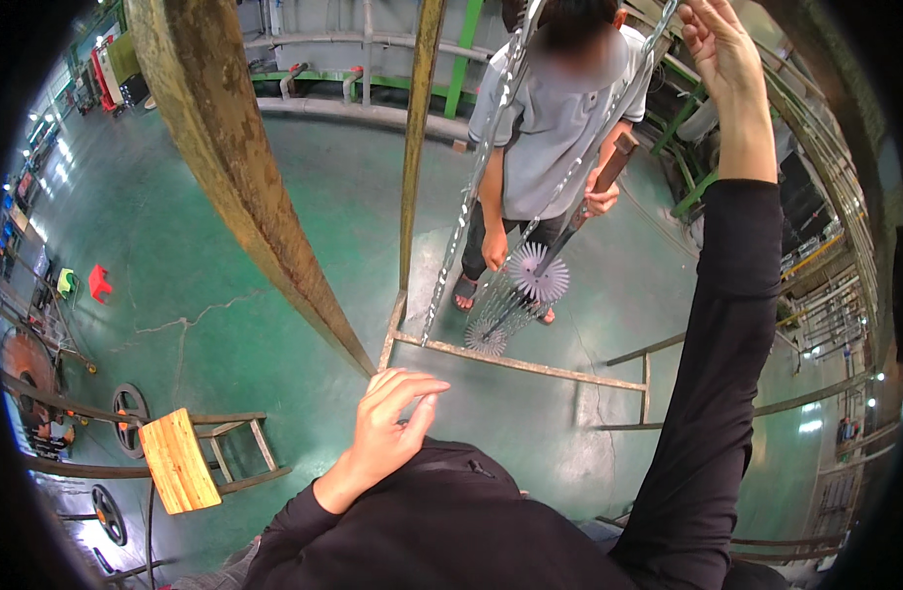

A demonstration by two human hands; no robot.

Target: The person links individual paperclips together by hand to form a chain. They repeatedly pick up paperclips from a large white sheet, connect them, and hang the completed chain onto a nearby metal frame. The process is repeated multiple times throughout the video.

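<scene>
My left hand (397, 418) hovers in front of my torso, fingers stretched out and thumb apart, holding nothing; the near end of a rusty metal beam is just beyond it. At the upper right edge, my right hand (722, 44) is raised with curled fingers, its fingertips at a pale metal chain (648, 54); the picture's edge cuts off part of this grip. A second pale chain (461, 216) slants down on the left. Between the chains hang a spiky white disc (538, 272) and a lower spiky disc (486, 337), with thin strands between them.
Across from me a person (559, 128) in a grey shirt grips a brown-handled bar (609, 167) reaching the discs. Rusty beams (225, 157) and a low metal frame (520, 365) stand around me. A wooden-topped stool (181, 462) and red stool (99, 283) are leftward.
</scene>
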